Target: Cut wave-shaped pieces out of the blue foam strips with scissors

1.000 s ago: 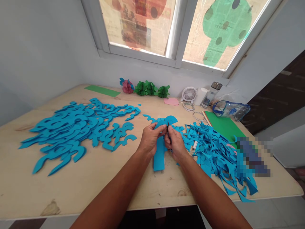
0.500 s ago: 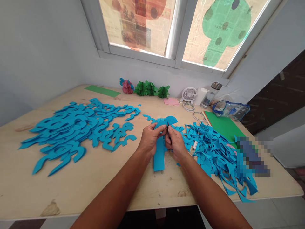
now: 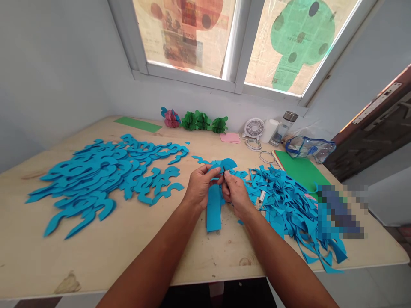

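Note:
My left hand (image 3: 199,184) pinches a curved piece of blue paper (image 3: 228,163) near the middle of the table. Close against it on the right, my right hand (image 3: 235,190) is closed round a small dark tool, mostly hidden by the fingers, probably scissors. A straight blue paper strip (image 3: 213,214) lies on the table below and between the hands. Left of them spreads a large pile of wavy blue cutouts (image 3: 99,169). Blue paper scraps (image 3: 282,196) are heaped beside my right hand, with a white marker (image 3: 262,196) among them.
Along the back stand folded green paper shapes (image 3: 202,120), a pink one (image 3: 171,118), a small fan (image 3: 254,128), a glass bottle (image 3: 284,128) and a clear pouch (image 3: 311,148). Green sheets (image 3: 302,171) lie at right, tape rolls (image 3: 253,145) behind the scraps. The table's front edge (image 3: 192,284) is near.
The curved blue paper has shifted slightly left and down between my fingers, and the dark tool shows less. Both hands remain close together. The view has tilted a little.

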Available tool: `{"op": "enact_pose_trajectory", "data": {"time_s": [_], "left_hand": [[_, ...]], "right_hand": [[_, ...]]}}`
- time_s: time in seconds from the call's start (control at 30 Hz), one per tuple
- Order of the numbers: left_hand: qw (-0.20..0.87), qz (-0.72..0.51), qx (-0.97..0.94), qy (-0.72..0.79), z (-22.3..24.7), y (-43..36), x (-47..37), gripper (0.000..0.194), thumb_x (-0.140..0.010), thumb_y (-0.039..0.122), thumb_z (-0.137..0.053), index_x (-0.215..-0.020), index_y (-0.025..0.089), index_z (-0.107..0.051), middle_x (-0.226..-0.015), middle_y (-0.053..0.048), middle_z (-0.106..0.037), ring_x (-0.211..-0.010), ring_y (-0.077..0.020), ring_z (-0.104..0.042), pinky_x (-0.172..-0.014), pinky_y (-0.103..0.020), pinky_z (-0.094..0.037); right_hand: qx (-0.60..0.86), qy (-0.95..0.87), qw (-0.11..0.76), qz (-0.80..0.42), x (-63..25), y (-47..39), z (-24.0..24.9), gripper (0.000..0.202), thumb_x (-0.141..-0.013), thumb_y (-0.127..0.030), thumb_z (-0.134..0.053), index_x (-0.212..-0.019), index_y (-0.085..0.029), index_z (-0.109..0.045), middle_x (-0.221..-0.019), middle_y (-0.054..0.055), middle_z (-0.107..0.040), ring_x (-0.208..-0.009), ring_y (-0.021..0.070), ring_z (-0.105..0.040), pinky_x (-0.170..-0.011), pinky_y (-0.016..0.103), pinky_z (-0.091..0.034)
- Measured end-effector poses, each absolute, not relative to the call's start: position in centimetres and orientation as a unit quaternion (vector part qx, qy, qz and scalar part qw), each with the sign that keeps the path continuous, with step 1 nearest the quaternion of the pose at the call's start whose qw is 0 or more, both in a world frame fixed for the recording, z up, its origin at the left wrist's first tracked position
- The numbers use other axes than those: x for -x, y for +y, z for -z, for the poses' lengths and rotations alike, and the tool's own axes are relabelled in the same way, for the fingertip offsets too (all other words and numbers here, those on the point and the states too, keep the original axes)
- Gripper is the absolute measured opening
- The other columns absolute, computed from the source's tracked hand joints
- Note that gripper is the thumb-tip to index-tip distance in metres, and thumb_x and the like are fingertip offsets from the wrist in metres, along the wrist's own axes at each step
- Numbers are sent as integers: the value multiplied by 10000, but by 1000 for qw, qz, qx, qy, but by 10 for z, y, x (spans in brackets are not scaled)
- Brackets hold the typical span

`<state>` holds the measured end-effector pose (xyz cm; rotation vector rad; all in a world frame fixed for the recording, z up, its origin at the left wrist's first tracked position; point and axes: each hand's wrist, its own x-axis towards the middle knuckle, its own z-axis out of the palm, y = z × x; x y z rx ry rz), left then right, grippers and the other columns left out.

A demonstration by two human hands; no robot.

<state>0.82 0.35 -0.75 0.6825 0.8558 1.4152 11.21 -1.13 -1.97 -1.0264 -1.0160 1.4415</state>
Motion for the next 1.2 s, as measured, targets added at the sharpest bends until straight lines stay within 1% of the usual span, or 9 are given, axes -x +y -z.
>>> {"op": "enact_pose_trajectory", "data": {"time_s": [0.2, 0.4, 0.6, 0.7, 0.83, 1.0, 1.1, 1.2], "left_hand": [[625, -617, -297, 376, 7, 4, -9, 305, -458, 300, -860, -589, 162, -622, -579, 23, -594, -544, -112, -526, -657, -301, -494], [627, -611, -300, 379, 2, 2, -7, 285, -464, 295, -850, -583, 153, -634, -581, 14, -596, -587, -125, -544, -682, -311, -502], [609, -612, -311, 397, 1, 2, -4, 284, -472, 315, -843, -612, 169, -643, -620, 4, -598, -603, -143, -553, -606, -287, -480], [603, -608, -318, 406, 2, 3, -3, 279, -479, 319, -840, -602, 173, -637, -613, 8, -585, -605, -139, -541, -596, -273, -466], [623, -606, -307, 388, 3, 4, -2, 252, -492, 286, -829, -583, 168, -626, -629, 16, -582, -595, -115, -512, -608, -266, -456], [659, -595, -277, 366, 1, 3, -1, 212, -495, 233, -809, -578, 165, -626, -626, 27, -580, -573, -106, -519, -619, -273, -458], [676, -585, -266, 360, 0, 4, -1, 216, -491, 237, -809, -571, 167, -622, -607, 26, -580, -557, -109, -523, -631, -284, -468], [684, -579, -262, 356, 1, 5, -1, 222, -485, 245, -810, -564, 169, -617, -592, 24, -575, -556, -116, -528, -643, -294, -473]], "right_hand": [[436, -428, 518, -599, -113, -11, 20, 483, -721, -664, -627, -673, -193, -532, -378, -109, -322, -330, 48, -169, -360, 230, -90], [435, -439, 516, -593, -115, -10, 22, 484, -719, -665, -624, -666, -193, -528, -374, -112, -314, -332, 51, -183, -356, 223, -106], [437, -450, 499, -598, -115, -11, 22, 471, -748, -644, -607, -679, -181, -553, -377, -109, -315, -334, 52, -178, -357, 222, -97], [437, -455, 499, -594, -115, -11, 22, 474, -749, -645, -603, -678, -178, -562, -376, -107, -315, -332, 52, -180, -357, 223, -96], [438, -456, 499, -593, -115, -11, 22, 473, -749, -648, -599, -671, -183, -554, -377, -104, -317, -336, 54, -186, -361, 222, -98], [438, -461, 500, -588, -115, -11, 21, 479, -737, -656, -609, -655, -193, -518, -382, -102, -322, -344, 55, -190, -366, 228, -94], [436, -468, 505, -580, -115, -11, 21, 489, -735, -661, -611, -628, -199, -491, -383, -97, -328, -351, 54, -193, -372, 233, -99], [435, -470, 507, -577, -114, -10, 21, 498, -728, -674, -616, -633, -199, -500, -392, -95, -325, -357, 56, -195, -376, 235, -99]]}}
